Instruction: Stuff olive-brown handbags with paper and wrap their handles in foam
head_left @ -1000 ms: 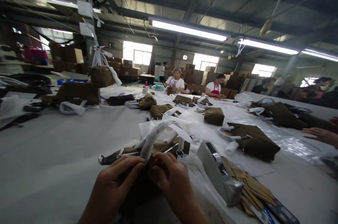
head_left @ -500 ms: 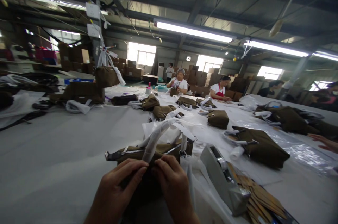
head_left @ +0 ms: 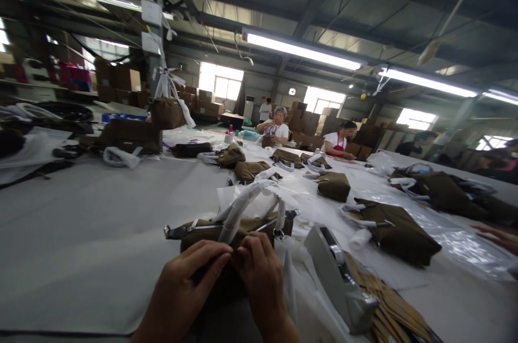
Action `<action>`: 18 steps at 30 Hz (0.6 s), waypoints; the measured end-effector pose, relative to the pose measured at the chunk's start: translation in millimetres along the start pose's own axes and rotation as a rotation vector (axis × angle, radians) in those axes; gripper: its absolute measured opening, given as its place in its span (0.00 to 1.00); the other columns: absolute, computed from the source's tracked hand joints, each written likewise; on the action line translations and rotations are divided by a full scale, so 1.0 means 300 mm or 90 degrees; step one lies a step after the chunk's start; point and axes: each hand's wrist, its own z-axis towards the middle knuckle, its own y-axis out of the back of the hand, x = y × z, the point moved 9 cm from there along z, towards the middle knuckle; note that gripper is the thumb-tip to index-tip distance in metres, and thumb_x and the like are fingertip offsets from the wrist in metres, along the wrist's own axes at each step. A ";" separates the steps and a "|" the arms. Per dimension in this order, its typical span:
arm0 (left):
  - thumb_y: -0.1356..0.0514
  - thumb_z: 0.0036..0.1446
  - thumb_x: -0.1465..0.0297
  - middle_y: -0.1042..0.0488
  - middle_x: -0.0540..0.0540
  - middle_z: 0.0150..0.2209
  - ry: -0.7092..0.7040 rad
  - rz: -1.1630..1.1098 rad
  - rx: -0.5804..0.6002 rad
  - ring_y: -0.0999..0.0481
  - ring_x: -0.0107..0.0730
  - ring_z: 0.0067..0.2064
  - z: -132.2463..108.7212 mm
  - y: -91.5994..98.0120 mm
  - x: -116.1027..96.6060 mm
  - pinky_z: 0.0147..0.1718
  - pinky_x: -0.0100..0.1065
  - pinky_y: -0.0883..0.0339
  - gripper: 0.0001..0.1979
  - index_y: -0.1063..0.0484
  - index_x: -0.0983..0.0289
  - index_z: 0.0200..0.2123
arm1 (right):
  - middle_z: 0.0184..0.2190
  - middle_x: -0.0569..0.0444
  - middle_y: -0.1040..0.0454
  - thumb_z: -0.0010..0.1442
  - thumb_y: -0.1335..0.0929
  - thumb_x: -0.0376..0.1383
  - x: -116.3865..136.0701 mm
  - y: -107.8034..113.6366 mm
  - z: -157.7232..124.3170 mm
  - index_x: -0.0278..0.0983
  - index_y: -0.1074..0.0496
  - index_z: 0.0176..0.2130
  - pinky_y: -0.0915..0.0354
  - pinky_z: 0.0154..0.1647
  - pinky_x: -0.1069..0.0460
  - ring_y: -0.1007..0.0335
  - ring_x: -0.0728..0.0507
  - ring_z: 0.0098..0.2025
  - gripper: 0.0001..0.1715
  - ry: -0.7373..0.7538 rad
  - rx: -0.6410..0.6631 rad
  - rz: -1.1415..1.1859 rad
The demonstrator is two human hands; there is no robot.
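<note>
An olive-brown handbag (head_left: 253, 223) stands on the white table right in front of me, its zipper along the top and its handles (head_left: 233, 219) wrapped in white paper. My left hand (head_left: 192, 281) pinches at the bag's near side, just below the base of the near handle. Beside it, with fingertips almost meeting, my right hand (head_left: 259, 273) is closed in a pinch at the same spot. What lies between the fingertips is too small and dark to make out. Both hands hide most of the bag's front.
A grey tape dispenser (head_left: 338, 278) stands to the right, against a stack of brown card pieces (head_left: 399, 305). Several more olive bags lie across the table, one large bag (head_left: 399, 230) at right. A co-worker's hand (head_left: 497, 238) reaches in from the right edge. People sit at the far side.
The view has shifted slightly. My right hand has drawn a little closer to my left, its fingers more curled. The bag stays in place.
</note>
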 end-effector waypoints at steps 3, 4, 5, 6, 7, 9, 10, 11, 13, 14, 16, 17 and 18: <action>0.36 0.63 0.69 0.17 0.45 0.37 -0.004 0.010 0.012 0.16 0.26 0.38 -0.001 -0.008 0.005 0.40 0.18 0.25 0.06 0.19 0.53 0.41 | 0.28 0.55 0.24 0.71 0.38 0.36 -0.035 0.000 -0.006 0.40 0.31 0.36 0.31 0.29 0.54 0.27 0.46 0.27 0.11 -0.136 0.031 0.174; 0.36 0.63 0.69 0.17 0.46 0.38 -0.004 0.014 0.015 0.16 0.26 0.38 -0.002 -0.009 0.008 0.40 0.18 0.25 0.05 0.19 0.53 0.41 | 0.26 0.56 0.24 0.71 0.37 0.37 -0.049 -0.007 -0.012 0.41 0.31 0.35 0.31 0.29 0.55 0.27 0.47 0.26 0.10 -0.192 0.046 0.241; 0.36 0.64 0.68 0.17 0.46 0.37 -0.004 0.019 0.017 0.16 0.26 0.38 -0.003 -0.010 0.010 0.40 0.18 0.25 0.05 0.19 0.53 0.41 | 0.25 0.57 0.24 0.69 0.35 0.38 -0.063 -0.017 -0.021 0.41 0.30 0.35 0.31 0.30 0.55 0.27 0.47 0.27 0.10 -0.248 0.062 0.308; 0.36 0.64 0.68 0.17 0.46 0.37 -0.007 0.023 0.016 0.16 0.27 0.38 -0.004 -0.010 0.011 0.39 0.18 0.25 0.05 0.19 0.53 0.40 | 0.26 0.57 0.23 0.67 0.32 0.39 -0.075 -0.030 -0.031 0.40 0.29 0.34 0.30 0.31 0.55 0.26 0.46 0.28 0.09 -0.299 0.079 0.372; 0.36 0.64 0.68 0.17 0.46 0.38 -0.008 0.028 0.016 0.16 0.27 0.38 -0.006 -0.010 0.012 0.39 0.18 0.25 0.05 0.19 0.53 0.41 | 0.26 0.56 0.22 0.65 0.30 0.40 -0.083 -0.045 -0.041 0.39 0.27 0.33 0.29 0.33 0.54 0.25 0.46 0.29 0.08 -0.343 0.095 0.432; 0.36 0.64 0.69 0.17 0.46 0.38 -0.014 0.037 0.019 0.16 0.26 0.38 -0.008 -0.012 0.010 0.40 0.18 0.26 0.06 0.20 0.53 0.41 | 0.29 0.54 0.20 0.62 0.27 0.41 -0.096 -0.076 -0.060 0.38 0.23 0.34 0.28 0.37 0.54 0.23 0.45 0.33 0.08 -0.412 0.119 0.543; 0.36 0.64 0.69 0.18 0.45 0.39 -0.017 0.040 0.023 0.16 0.25 0.38 -0.009 -0.015 0.009 0.40 0.17 0.26 0.06 0.20 0.53 0.42 | 0.31 0.53 0.19 0.61 0.26 0.41 -0.101 -0.091 -0.070 0.38 0.22 0.36 0.28 0.38 0.53 0.22 0.45 0.34 0.09 -0.440 0.128 0.595; 0.37 0.64 0.70 0.18 0.45 0.39 -0.020 0.042 0.026 0.16 0.25 0.39 -0.009 -0.017 0.007 0.41 0.17 0.26 0.07 0.20 0.53 0.42 | 0.33 0.53 0.18 0.61 0.25 0.42 -0.105 -0.105 -0.080 0.38 0.21 0.37 0.28 0.39 0.53 0.22 0.45 0.34 0.10 -0.466 0.132 0.641; 0.37 0.64 0.71 0.18 0.44 0.38 -0.025 0.045 0.027 0.16 0.23 0.38 -0.009 -0.020 0.000 0.40 0.16 0.27 0.07 0.20 0.52 0.42 | 0.34 0.53 0.18 0.60 0.24 0.44 -0.110 -0.122 -0.096 0.38 0.21 0.39 0.27 0.39 0.54 0.21 0.46 0.35 0.12 -0.503 0.131 0.704; 0.36 0.64 0.71 0.18 0.44 0.38 -0.028 0.045 0.025 0.17 0.23 0.38 -0.009 -0.020 -0.004 0.40 0.16 0.27 0.07 0.20 0.52 0.42 | 0.34 0.53 0.18 0.59 0.24 0.44 -0.110 -0.126 -0.100 0.38 0.21 0.39 0.27 0.39 0.54 0.21 0.46 0.35 0.13 -0.513 0.129 0.720; 0.37 0.64 0.71 0.19 0.44 0.37 -0.029 0.043 0.021 0.17 0.23 0.37 -0.008 -0.019 -0.011 0.39 0.15 0.27 0.07 0.20 0.53 0.42 | 0.34 0.52 0.18 0.59 0.23 0.44 -0.103 -0.124 -0.098 0.37 0.21 0.38 0.27 0.39 0.54 0.21 0.46 0.35 0.14 -0.509 0.123 0.719; 0.37 0.64 0.71 0.19 0.45 0.37 -0.031 0.043 0.019 0.17 0.23 0.37 -0.007 -0.018 -0.015 0.38 0.16 0.27 0.07 0.20 0.53 0.42 | 0.34 0.52 0.18 0.58 0.23 0.45 -0.099 -0.121 -0.094 0.37 0.21 0.38 0.27 0.39 0.54 0.21 0.46 0.35 0.15 -0.504 0.119 0.713; 0.37 0.64 0.71 0.19 0.45 0.37 -0.035 0.046 0.016 0.17 0.23 0.36 -0.006 -0.018 -0.020 0.38 0.16 0.26 0.07 0.20 0.53 0.41 | 0.34 0.52 0.18 0.58 0.22 0.45 -0.096 -0.119 -0.089 0.37 0.22 0.39 0.27 0.39 0.54 0.21 0.46 0.35 0.16 -0.501 0.114 0.711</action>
